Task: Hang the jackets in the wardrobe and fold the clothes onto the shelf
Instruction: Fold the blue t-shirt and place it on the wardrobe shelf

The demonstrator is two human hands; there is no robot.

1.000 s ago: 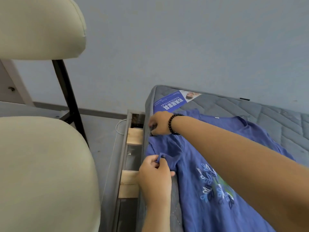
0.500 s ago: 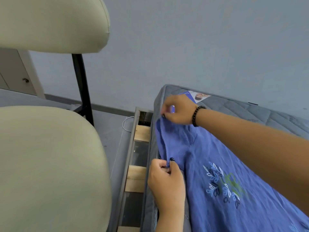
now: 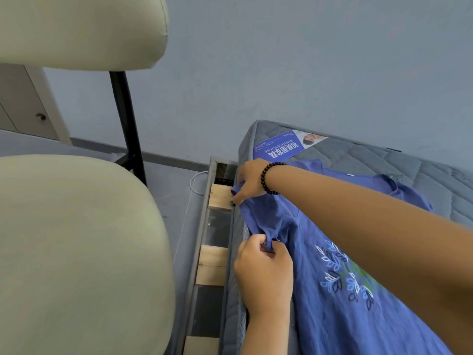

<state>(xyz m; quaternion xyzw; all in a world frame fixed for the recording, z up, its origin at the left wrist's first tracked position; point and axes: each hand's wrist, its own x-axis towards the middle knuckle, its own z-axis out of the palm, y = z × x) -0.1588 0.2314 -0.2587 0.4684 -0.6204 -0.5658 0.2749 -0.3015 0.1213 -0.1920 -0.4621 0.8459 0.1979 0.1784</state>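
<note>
A blue shirt [image 3: 332, 316] with a leaf embroidery lies spread on the grey quilted mattress [image 3: 435, 180]. Its left sleeve reaches the mattress's left edge. My right hand [image 3: 249, 181], with a black bead bracelet on the wrist, pinches the far end of that sleeve at the edge. Nearer to me, my left hand [image 3: 265, 275] grips a bunch of the same sleeve's fabric between thumb and fingers. My right forearm crosses over the shirt and hides part of it.
A cream padded chair [image 3: 76, 252] with a black frame stands close on the left. Between chair and mattress, the bed frame [image 3: 202, 226] shows wooden slats. A blue label [image 3: 279, 149] lies on the mattress corner. A white cabinet [image 3: 23, 106] and a white cable [image 3: 195, 180] are behind.
My right hand has come back down and nearer along the mattress edge with the sleeve end. The left hand keeps its grip on the fabric. The view has shifted right.
</note>
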